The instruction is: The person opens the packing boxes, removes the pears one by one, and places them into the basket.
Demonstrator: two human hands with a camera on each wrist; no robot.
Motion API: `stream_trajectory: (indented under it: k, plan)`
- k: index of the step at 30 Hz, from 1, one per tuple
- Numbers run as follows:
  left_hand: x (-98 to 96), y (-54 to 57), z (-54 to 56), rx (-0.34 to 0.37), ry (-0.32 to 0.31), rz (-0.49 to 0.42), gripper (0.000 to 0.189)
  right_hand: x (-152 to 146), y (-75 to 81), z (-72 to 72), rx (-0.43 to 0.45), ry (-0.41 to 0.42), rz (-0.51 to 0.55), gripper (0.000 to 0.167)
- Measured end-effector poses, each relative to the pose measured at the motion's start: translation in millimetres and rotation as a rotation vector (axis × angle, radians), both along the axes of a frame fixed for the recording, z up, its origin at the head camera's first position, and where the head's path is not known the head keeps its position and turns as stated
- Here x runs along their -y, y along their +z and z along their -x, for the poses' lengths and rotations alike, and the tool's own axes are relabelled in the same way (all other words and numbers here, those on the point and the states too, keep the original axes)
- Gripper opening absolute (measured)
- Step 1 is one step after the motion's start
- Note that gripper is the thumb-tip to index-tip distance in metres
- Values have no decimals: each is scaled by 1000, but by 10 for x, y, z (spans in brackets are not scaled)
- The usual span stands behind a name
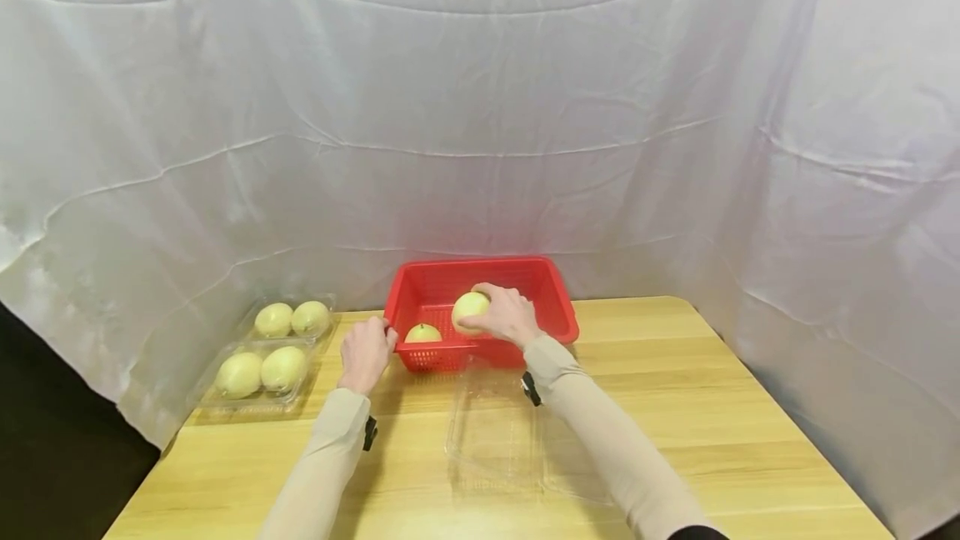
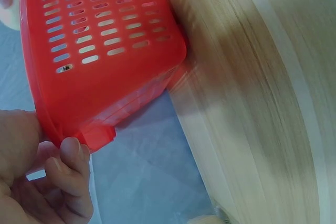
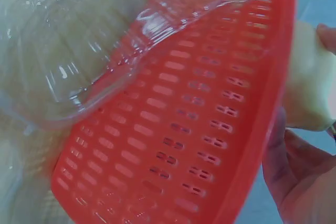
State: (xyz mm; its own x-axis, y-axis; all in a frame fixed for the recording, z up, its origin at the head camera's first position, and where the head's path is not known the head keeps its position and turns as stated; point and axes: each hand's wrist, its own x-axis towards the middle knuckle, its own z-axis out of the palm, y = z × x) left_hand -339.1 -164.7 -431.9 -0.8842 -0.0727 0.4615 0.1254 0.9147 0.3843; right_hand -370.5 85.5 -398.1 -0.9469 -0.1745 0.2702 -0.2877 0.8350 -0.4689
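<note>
A red slotted plastic basket (image 1: 435, 271) stands near the table's back edge. My left hand (image 1: 367, 350) grips its rim at the left front corner, fingers curled round the edge in the left wrist view. Over the basket's opening, my right hand (image 1: 508, 313) holds a pale yellow pear (image 1: 470, 311) between thumb and fingers. Another yellow pear (image 1: 423, 333) with a short stem lies in the basket's left front part. In the right wrist view, the basket's wall (image 3: 173, 108) partly hides the right hand and the held pear (image 3: 308, 82).
A clear plastic clamshell box (image 1: 491, 432) stands on the table in front of the basket, partly under my right forearm. To the left, clear packs (image 1: 258, 348) hold several yellow pears (image 1: 283, 367). Grey-white curtains (image 1: 480, 148) hang behind and at both sides.
</note>
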Motion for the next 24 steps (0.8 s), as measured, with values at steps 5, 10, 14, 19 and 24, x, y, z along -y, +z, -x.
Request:
stream_trajectory:
  k: [5, 10, 14, 19, 24]
  plan:
    - [11, -7, -12, 0, 5, -2, 19, 95, -57, 63, 34, -7, -112, 56]
    - [7, -2, -21, 1, 6, -5, 18, 151, -115, 96, 65, -40, -176, 55]
    - [1, -3, -18, -9, 9, -14, 17, 209, -145, 90, 82, -37, -186, 57]
    - [-9, 1, -18, -9, -3, -22, 18, 282, -172, 84, 111, -36, -180, 60]
    - [-21, -2, -26, -21, -11, -20, 19, 304, -184, 76, 185, -46, -130, 62]
